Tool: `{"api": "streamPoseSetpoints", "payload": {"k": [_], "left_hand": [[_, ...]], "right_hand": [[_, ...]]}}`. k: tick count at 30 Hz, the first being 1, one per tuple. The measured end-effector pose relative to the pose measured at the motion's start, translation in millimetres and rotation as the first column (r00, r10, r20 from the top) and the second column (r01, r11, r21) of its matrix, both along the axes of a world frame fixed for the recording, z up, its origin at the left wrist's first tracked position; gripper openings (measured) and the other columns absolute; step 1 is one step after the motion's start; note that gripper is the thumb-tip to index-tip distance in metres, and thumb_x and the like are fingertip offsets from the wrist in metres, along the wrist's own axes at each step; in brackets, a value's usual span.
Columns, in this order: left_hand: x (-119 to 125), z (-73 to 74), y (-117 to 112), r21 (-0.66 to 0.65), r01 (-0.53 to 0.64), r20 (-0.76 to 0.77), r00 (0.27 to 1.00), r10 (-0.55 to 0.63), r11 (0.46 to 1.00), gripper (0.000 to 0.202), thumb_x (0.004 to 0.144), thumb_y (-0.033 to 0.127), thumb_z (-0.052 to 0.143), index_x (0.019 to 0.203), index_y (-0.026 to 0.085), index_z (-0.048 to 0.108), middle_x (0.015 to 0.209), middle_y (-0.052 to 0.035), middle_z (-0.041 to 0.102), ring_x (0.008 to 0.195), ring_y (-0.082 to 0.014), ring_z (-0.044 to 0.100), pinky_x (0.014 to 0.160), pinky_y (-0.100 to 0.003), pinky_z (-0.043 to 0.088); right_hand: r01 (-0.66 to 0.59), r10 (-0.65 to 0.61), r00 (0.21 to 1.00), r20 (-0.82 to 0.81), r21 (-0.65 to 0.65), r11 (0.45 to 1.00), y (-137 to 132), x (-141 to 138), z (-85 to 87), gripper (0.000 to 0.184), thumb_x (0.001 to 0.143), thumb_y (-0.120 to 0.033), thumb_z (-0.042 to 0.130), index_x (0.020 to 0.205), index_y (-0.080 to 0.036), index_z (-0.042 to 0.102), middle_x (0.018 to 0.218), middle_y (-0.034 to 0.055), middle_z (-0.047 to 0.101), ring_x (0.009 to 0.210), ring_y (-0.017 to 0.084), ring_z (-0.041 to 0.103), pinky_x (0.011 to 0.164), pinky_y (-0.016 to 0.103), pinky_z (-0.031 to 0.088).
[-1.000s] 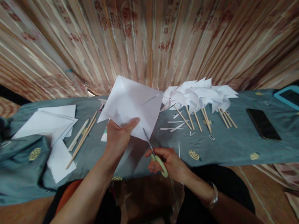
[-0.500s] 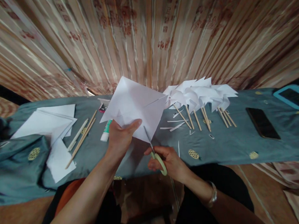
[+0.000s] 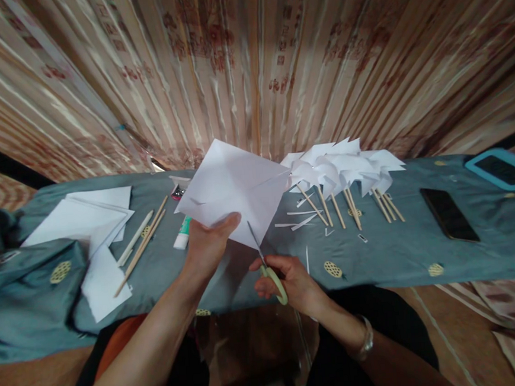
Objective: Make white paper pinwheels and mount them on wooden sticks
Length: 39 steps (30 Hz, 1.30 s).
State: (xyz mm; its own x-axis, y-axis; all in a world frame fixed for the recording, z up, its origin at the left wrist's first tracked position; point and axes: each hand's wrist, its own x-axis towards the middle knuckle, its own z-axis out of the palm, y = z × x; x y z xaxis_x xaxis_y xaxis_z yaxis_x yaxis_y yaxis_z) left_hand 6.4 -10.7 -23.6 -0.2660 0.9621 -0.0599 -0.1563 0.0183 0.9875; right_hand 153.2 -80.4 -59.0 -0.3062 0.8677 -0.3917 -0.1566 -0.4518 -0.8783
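Observation:
My left hand (image 3: 214,238) grips a square sheet of white paper (image 3: 238,176) by its lower edge, thumb on top and the other fingers hidden beneath. The sheet is held up above the cloth, one corner pointing towards me, with slits running in from its left and right corners. In my right hand (image 3: 293,276) is a pair of scissors (image 3: 273,281) with pale green handles. Their blades lie at the near corner of the sheet, pointing to its middle. Beyond the sheet's right corner lie several white paper pinwheels (image 3: 340,165) on wooden sticks.
A grey-green cloth (image 3: 405,253) covers the table. On the left lie white paper sheets (image 3: 81,216), wooden sticks (image 3: 141,250) and a white pencil-like stick (image 3: 134,238). A glue tube (image 3: 182,234) is beside my left hand. Paper strips (image 3: 304,219), a phone (image 3: 450,213) and a blue-framed tablet (image 3: 503,169) lie rightward.
The view has shifted slightly. Both hands, the sheet and the scissors keep nearly the same places, with the sheet tilted a little differently.

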Motion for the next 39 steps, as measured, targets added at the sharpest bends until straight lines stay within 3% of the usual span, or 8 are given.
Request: {"api": "streamPoseSetpoints", "payload": {"k": [10, 18, 34, 39], "left_hand": [[1.0, 1.2, -3.5, -0.004, 0.053, -0.017, 0.998, -0.054, 0.999, 0.032, 0.057, 0.024, 0.08, 0.085, 0.015, 0.069, 0.082, -0.0051, 0.073, 0.072, -0.0209, 0.067, 0.069, -0.033, 0.055], [5.8, 4.4, -7.0, -0.026, 0.121, 0.028, 0.992, -0.12, 0.992, 0.03, 0.057, 0.022, 0.079, 0.084, 0.014, 0.068, 0.082, -0.0054, 0.072, 0.069, -0.0194, 0.066, 0.069, -0.033, 0.055], [5.4, 5.8, -7.2, -0.038, 0.112, 0.001, 0.994, -0.112, 0.993, 0.038, 0.055, 0.026, 0.08, 0.089, 0.013, 0.067, 0.086, -0.0078, 0.073, 0.072, -0.0232, 0.068, 0.071, -0.038, 0.057], [4.8, -1.4, -6.5, -0.03, 0.123, -0.021, 0.992, -0.124, 0.992, 0.039, 0.055, 0.026, 0.08, 0.088, 0.013, 0.067, 0.081, -0.0062, 0.072, 0.069, -0.0204, 0.066, 0.066, -0.033, 0.056]], "right_hand": [[-0.011, 0.009, 1.0, 0.029, 0.072, 0.997, 1.6, 3.0, -6.3, 0.044, 0.058, -0.046, 0.082, 0.087, -0.017, 0.065, 0.057, -0.0049, 0.06, 0.05, 0.009, 0.052, 0.048, 0.021, 0.042], [-0.017, 0.006, 0.996, 0.094, 0.113, 0.993, 3.2, 7.5, -3.4, 0.047, 0.054, -0.045, 0.085, 0.088, -0.017, 0.068, 0.061, -0.0038, 0.062, 0.052, 0.009, 0.051, 0.05, 0.022, 0.04], [0.062, -0.062, 0.998, 0.004, -0.004, 0.998, 4.6, 0.8, 0.0, 0.046, 0.046, -0.04, 0.088, 0.079, -0.017, 0.066, 0.053, -0.0057, 0.062, 0.046, 0.009, 0.053, 0.046, 0.021, 0.043], [0.054, -0.055, 0.998, 0.035, 0.024, 0.998, 4.9, 2.7, 1.9, 0.048, 0.047, -0.042, 0.087, 0.083, -0.017, 0.066, 0.055, -0.0055, 0.062, 0.047, 0.01, 0.053, 0.046, 0.023, 0.043]]}}
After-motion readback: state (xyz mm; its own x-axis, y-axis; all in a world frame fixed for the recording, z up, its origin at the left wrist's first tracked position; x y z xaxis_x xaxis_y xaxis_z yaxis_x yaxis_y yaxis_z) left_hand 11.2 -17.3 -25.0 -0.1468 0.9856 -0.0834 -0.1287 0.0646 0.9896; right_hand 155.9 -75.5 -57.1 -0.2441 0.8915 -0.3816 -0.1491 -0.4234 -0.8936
